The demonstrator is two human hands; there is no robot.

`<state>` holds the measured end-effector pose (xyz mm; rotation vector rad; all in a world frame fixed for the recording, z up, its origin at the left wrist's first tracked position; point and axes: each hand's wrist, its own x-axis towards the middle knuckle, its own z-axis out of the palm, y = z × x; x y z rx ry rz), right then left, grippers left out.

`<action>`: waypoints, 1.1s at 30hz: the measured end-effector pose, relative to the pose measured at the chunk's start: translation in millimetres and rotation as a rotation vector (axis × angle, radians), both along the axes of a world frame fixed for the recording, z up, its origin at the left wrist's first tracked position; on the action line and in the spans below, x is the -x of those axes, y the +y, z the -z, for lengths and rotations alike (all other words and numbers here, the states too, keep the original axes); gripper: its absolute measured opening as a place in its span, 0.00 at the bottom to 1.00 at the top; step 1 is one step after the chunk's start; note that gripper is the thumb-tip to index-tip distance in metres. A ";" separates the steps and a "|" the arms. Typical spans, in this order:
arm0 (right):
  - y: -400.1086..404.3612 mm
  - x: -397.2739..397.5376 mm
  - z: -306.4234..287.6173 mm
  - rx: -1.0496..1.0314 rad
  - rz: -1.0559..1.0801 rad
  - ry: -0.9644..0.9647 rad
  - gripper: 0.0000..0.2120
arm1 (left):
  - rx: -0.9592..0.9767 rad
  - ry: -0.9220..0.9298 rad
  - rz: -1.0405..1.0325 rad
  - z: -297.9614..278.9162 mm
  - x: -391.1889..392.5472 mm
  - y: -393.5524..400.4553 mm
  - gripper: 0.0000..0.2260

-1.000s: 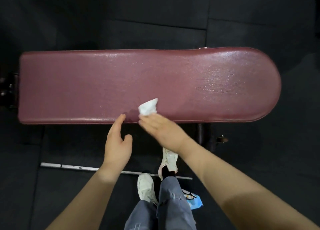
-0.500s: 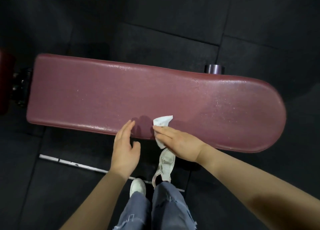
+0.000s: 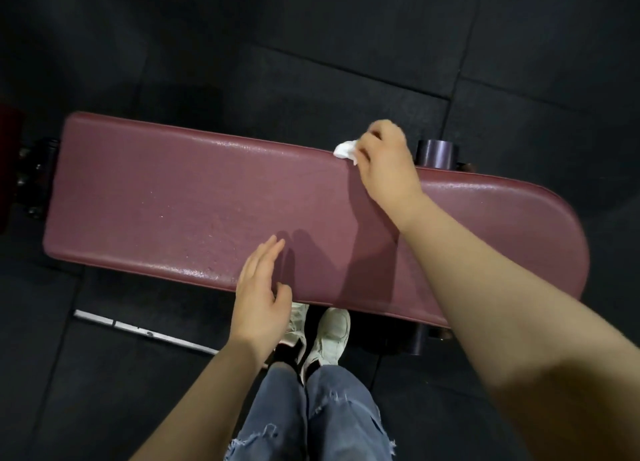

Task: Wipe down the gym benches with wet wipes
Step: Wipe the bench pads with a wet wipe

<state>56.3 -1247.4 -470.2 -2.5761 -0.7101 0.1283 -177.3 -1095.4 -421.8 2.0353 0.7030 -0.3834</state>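
Note:
A long maroon padded bench (image 3: 180,204) lies crosswise in front of me, its surface glistening in places. My right hand (image 3: 386,164) reaches across to the bench's far edge and is closed on a crumpled white wet wipe (image 3: 345,149), which presses against that edge. My left hand (image 3: 263,290) hovers with its fingers apart over the near edge of the pad, holding nothing.
Dark rubber floor tiles surround the bench. A dark cylindrical frame end (image 3: 437,152) sticks out behind the far edge, and another frame post (image 3: 414,339) stands under the near edge. A metal strip (image 3: 138,330) lies on the floor at left. My white shoes (image 3: 329,336) stand close to the bench.
My right hand has carried the wipe from the near edge of the pad across to the far edge. The view has shifted closer to the bench. My left hand stays near the front edge.

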 end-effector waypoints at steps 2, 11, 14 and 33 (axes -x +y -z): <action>-0.2 14.0 -4.7 -0.021 0.125 0.028 0.06 | 0.003 0.018 0.023 -1.4 -6.0 0.1 0.31; -78.2 160.2 -19.7 0.292 -0.950 0.033 0.04 | -0.035 0.039 0.148 0.3 -25.1 2.9 0.30; -56.8 102.6 -24.8 0.315 -0.716 -0.054 0.04 | -0.033 0.030 0.165 0.4 -29.3 -1.2 0.31; -76.9 96.6 -11.6 0.343 -0.276 -0.124 0.08 | -0.056 -0.029 0.322 3.7 -45.0 -37.3 0.31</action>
